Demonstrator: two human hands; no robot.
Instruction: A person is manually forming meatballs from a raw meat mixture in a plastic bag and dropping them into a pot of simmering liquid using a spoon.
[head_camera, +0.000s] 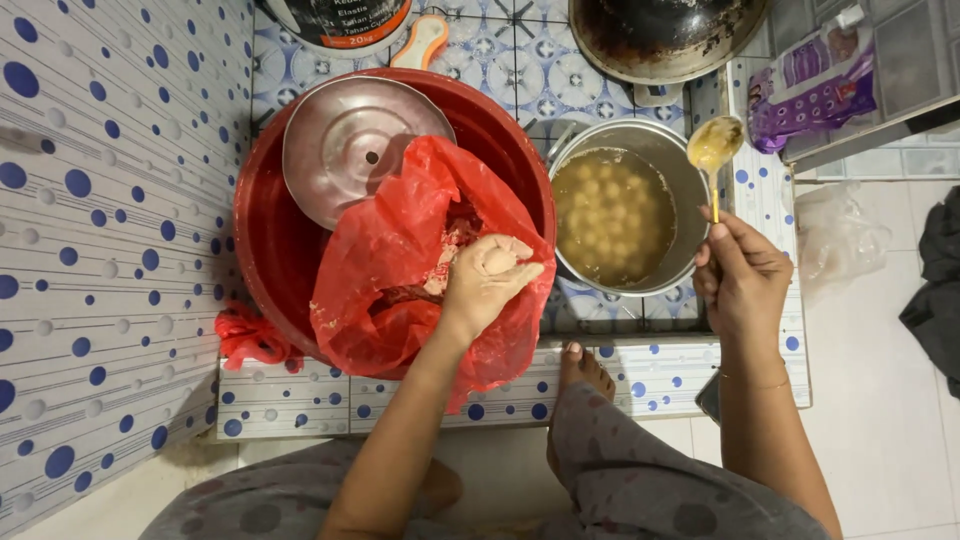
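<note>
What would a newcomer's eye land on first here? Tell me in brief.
First the bright red plastic bag in the red basin at centre, where the left hand squeezes a pale lump of paste. Right of it, a metal pot holds cloudy broth with small balls, and the right hand holds a spoon over its rim.

Home kitchen: tiled floor (110, 200), cooking pot (676, 170).

Purple-and-white pouch (815, 85) at upper right on a grey ledge; round tub (338, 22) with black-and-red label at top edge.
</note>
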